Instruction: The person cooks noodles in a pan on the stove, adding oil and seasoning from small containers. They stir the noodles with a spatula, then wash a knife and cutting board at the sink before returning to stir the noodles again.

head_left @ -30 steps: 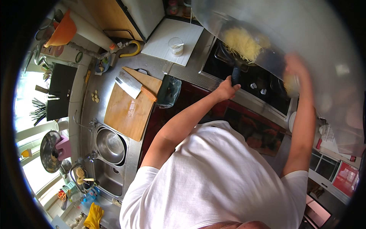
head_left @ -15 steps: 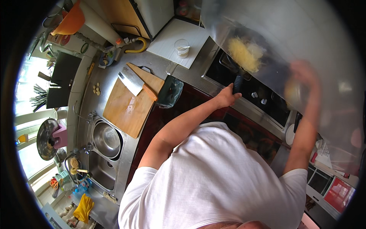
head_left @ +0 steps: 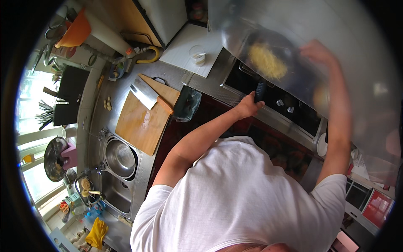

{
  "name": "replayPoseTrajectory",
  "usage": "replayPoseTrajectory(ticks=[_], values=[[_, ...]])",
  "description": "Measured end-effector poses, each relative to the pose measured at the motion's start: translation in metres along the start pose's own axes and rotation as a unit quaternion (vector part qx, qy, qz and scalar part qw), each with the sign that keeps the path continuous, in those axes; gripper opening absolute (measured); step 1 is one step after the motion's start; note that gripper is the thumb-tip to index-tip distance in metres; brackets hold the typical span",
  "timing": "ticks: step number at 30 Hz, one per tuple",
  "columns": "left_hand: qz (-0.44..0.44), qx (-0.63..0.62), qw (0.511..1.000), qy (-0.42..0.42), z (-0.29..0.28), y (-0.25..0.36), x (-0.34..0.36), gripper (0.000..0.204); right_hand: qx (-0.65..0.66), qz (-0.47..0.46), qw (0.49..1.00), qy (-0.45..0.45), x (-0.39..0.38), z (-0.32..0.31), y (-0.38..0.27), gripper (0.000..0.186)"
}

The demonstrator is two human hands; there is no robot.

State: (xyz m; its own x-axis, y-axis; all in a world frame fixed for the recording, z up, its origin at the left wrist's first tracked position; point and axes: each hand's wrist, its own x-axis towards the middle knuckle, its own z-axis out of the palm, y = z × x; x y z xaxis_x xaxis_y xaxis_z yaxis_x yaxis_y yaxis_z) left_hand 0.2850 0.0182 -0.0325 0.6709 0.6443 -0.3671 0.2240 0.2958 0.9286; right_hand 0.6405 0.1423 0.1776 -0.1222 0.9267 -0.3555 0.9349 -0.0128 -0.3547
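Wrapped round the black handle [head_left: 260, 87] of a pan is my left hand [head_left: 251, 104]. Pale yellow shreds [head_left: 267, 61] sit in the pan over the black gas stove [head_left: 303, 122], seen hazily under the grey, hood-like surface above. My right hand [head_left: 315, 51] is raised at the pan's upper right, fingers curled and blurred; what it holds, if anything, I cannot make out. A blurred yellowish round thing [head_left: 320, 101] lies beside my right forearm.
Left of the stove are a white board [head_left: 176, 52] with a glass [head_left: 197, 59], a cutting board [head_left: 138, 130] bearing a cleaver [head_left: 142, 93], garlic cloves [head_left: 108, 105], a dark plastic bag [head_left: 187, 105] and a sink [head_left: 115, 197] with a steel bowl [head_left: 119, 155].
My right hand has moved up and to the left, higher beside the pan. The yellow shreds have shifted and changed shape. My left hand stays on the handle.
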Motion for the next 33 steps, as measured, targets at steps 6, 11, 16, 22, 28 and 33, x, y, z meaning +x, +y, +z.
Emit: replayPoseTrajectory(ticks=[6, 11, 16, 22, 28, 33], values=[[-0.004, -0.024, 1.000, 0.004, 0.000, -0.005, 0.001, 0.061, -0.165, 0.033, 0.978, 0.126, -0.089, 0.026, -0.086, 0.019], [-0.003, -0.008, 1.000, -0.004, -0.001, 0.006, -0.002, 0.061, -0.133, 0.137, 0.972, 0.136, -0.152, 0.060, -0.085, 0.022], [-0.005, 0.010, 1.000, 0.001, 0.000, 0.000, 0.000, 0.061, -0.123, 0.178, 0.974, 0.069, -0.134, 0.094, -0.101, 0.029], [-0.023, -0.003, 1.000, -0.015, -0.003, 0.005, -0.004, 0.069, -0.034, 0.165, 0.979, 0.111, -0.167, 0.081, -0.119, 0.032], [-0.048, 0.008, 0.999, -0.023, -0.003, 0.013, -0.008, 0.085, -0.085, 0.094, 0.981, 0.150, -0.098, 0.128, -0.094, 0.017], [-0.025, -0.004, 0.999, -0.026, -0.007, 0.000, -0.009, 0.089, -0.016, 0.092, 0.963, 0.255, -0.118, 0.108, -0.125, 0.019]])
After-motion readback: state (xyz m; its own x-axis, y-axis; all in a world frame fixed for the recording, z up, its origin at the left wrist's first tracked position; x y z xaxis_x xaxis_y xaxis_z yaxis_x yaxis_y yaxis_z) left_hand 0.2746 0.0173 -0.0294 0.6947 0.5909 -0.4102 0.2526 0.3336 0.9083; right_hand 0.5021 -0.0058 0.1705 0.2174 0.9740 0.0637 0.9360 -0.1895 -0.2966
